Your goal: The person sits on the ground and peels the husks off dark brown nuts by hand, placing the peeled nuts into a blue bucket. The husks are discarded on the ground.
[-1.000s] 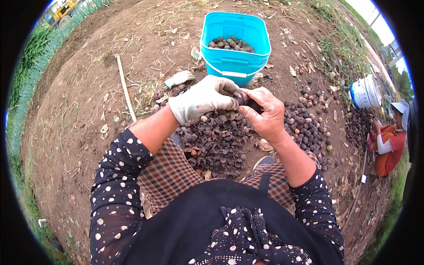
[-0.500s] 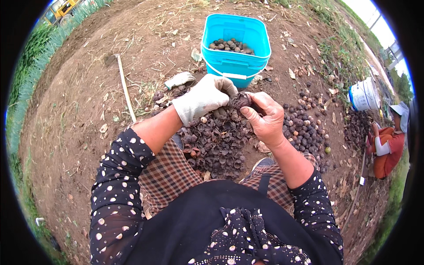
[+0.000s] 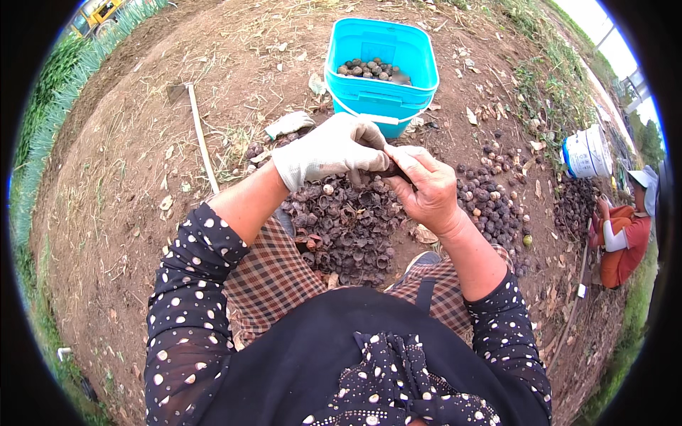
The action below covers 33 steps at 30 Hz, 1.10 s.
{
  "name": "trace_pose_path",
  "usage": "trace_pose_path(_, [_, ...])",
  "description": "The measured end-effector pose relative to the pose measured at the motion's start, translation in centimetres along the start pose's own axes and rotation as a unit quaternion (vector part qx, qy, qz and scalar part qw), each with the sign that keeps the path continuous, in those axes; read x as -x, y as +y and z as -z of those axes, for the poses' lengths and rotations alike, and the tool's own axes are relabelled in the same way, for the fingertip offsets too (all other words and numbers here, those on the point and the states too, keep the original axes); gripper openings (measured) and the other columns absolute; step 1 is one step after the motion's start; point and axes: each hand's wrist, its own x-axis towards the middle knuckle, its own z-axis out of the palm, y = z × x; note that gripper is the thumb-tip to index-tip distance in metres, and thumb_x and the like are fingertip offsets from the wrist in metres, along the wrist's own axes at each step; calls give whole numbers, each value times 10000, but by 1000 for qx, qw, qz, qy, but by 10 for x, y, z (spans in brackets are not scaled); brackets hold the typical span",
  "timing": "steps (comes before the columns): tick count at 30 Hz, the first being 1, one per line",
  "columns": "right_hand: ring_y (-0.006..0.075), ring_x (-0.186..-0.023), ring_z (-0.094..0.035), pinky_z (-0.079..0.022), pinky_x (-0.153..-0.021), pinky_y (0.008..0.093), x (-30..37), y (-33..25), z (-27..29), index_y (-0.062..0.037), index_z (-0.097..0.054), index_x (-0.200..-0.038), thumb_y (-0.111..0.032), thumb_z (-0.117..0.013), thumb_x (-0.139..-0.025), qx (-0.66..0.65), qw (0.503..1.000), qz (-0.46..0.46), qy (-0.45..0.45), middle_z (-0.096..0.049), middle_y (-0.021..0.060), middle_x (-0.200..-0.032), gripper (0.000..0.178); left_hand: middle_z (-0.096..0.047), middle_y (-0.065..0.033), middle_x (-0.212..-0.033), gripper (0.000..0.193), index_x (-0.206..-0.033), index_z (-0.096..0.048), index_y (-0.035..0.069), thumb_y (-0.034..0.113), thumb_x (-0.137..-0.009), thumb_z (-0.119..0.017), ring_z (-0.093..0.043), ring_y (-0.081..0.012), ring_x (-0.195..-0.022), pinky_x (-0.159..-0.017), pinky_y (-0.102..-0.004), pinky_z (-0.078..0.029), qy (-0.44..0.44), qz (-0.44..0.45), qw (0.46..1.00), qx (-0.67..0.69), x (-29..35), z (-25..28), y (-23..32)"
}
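In the head view, the left hand, in a pale glove, and the bare right hand meet over the husk pile. A dark nut sits between them, mostly hidden. The fingers of both hands are narrow, pinched in on it from either side; how firmly, I cannot tell.

The nut could slip, since its outside looks soft and crumbly and the gloved fingertips may grip it poorly. If dropped, it would likely land among the husks, where the same dark colour would make it hard to find. A hard twist could also scrape the bare fingers.

The husks are thin, curled, brown-black cups with ragged edges. The nut pile to the right holds round, wrinkled, mostly black pieces, a few tan. The bucket is smooth blue plastic, squarish with rounded corners, with paler brown nuts inside. A limp cloth glove lies on the dry, crumbly soil.
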Motion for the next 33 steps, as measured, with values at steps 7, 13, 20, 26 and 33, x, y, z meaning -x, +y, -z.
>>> trace_pose_path(7, [294,-855,-725,-590,-728,344,3,2,-2,-17,-681,-1222,-30,-783,-778,-14,999,43,9,-712,126,-1019,455,-718,-138,-889,274,-1091,-668,-68,73,-857,-648,-700,-168,-683,-583,-267,-594,12,-74,995,-67,-1,1,-14])
trace_pose_path(13, [300,-835,-718,-586,-706,351,2,2,2,-50,-678,-1249,-60,-789,-776,-21,1000,1,-15,-699,122,-1038,487,-722,-129,-932,275,-1128,-652,-68,107,-917,-667,-699,-164,-666,-565,-250,-582,-7,-1,1000,-16,10,3,3])
trace_pose_path(20, [299,-829,-706,-579,-680,364,8,8,0,-50,-662,-1257,-97,-795,-770,40,998,54,-18,-691,110,-1022,508,-717,-133,-953,302,-1116,-652,-73,146,-916,-702,-699,-165,-713,-568,-257,-594,-8,0,1000,10,7,3,1])
trace_pose_path(26, [285,-834,-706,-582,-689,356,4,-2,-2,-21,-659,-1237,-67,-790,-738,59,994,89,-22,-693,99,-1027,519,-713,-126,-933,279,-1078,-652,-77,86,-856,-699,-698,-169,-741,-564,-282,-615,-6,-6,1000,6,3,5,-12])
trace_pose_path(33, [271,-868,-713,-586,-702,348,6,1,-3,-27,-664,-1225,-48,-789,-715,65,992,103,-14,-701,94,-1057,526,-711,-140,-941,263,-1068,-651,-78,51,-840,-669,-700,-173,-759,-569,-271,-618,-4,-7,998,56,2,5,-16])
